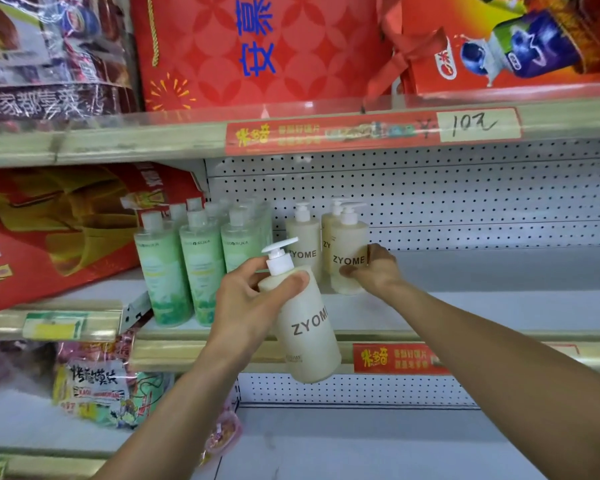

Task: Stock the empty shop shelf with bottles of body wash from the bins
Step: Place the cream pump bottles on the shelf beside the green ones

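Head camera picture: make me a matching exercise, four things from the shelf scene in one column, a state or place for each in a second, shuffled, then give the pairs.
1. left hand
2. right hand
3. green bottles
4. price strip

A. on the shelf edge above
B. standing at the shelf's left end
C. holds a tilted ZYOME bottle off the shelf
D. holds an upright ZYOME bottle on the shelf

Pairs: 1-C, 2-D, 3-B, 4-A

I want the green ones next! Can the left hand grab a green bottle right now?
Probably not yet. The left hand is already gripping a cream pump bottle. The green bottles stand close by on the shelf, with nothing blocking them.
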Motion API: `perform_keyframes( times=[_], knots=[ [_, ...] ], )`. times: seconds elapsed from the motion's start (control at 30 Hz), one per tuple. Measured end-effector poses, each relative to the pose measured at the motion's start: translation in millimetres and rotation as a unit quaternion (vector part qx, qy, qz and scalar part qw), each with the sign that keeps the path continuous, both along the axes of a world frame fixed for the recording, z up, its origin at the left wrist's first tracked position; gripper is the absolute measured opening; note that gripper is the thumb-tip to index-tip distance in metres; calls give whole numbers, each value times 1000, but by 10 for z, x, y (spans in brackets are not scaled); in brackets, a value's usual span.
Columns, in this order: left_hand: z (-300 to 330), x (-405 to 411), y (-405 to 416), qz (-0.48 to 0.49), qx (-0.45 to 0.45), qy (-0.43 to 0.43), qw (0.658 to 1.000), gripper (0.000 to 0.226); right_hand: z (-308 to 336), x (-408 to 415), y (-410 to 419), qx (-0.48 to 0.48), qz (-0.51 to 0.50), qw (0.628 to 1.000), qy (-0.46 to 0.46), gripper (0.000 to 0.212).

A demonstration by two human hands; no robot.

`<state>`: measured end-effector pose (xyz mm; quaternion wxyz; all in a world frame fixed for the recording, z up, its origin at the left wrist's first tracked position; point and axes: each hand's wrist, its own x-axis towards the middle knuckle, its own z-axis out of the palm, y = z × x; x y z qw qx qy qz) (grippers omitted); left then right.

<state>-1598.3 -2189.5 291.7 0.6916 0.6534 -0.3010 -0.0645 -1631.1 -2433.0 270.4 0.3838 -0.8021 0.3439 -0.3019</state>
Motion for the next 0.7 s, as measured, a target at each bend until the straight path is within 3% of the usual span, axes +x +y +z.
perform_keyframes(
  times=[0.57,0.7],
  knots=[
    [3,0,-153,-13,-5,5,1000,25,-43,292,-242,-1,0,1000,31,57],
    [23,-20,-159,-8,2,2,1000,25,-112,158,-205,-24,5,997,73,63]
  ],
)
